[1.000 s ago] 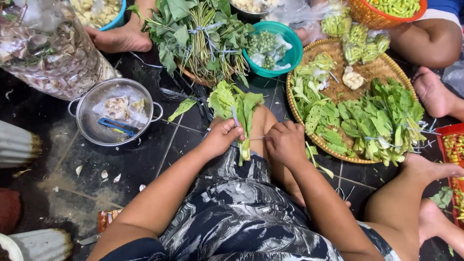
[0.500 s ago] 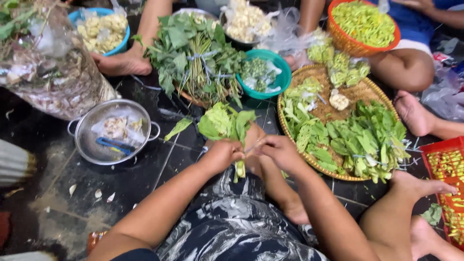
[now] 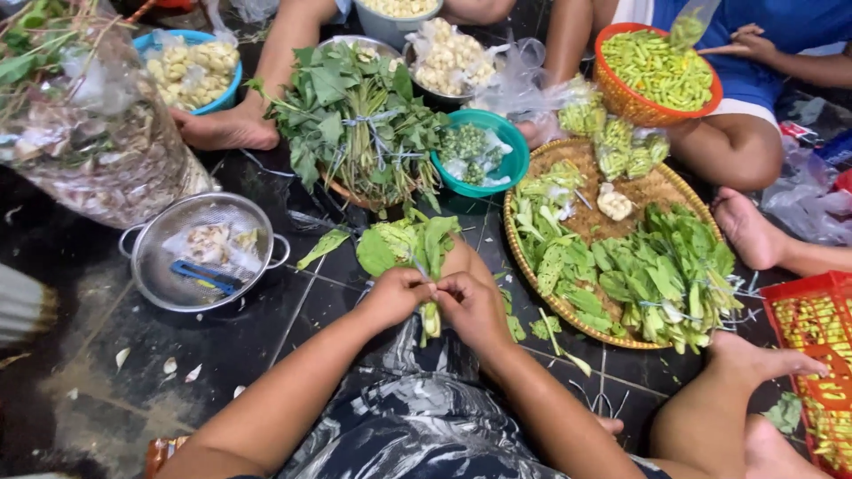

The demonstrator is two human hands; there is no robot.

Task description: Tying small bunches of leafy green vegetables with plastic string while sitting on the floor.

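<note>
Informal food-prep spot, market-like: people seated barefoot on dark tiled floor (image 3: 222, 355) among woven tray (image 3: 661, 191), produce-filled bowls, bundled greens (image 3: 355, 115).

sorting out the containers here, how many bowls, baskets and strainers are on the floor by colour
Blue bowl: 1
Teal bowl: 1
Orange basket: 1
Woven tray: 1
Red crate: 1
Metal strainer: 1
Metal bowls at the top, partly hidden: 2
Total: 8

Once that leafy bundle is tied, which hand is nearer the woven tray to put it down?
Probably the right hand: it grips the leafy bundle on the side toward the woven tray. The left hand sits nearer the metal colander.
</note>
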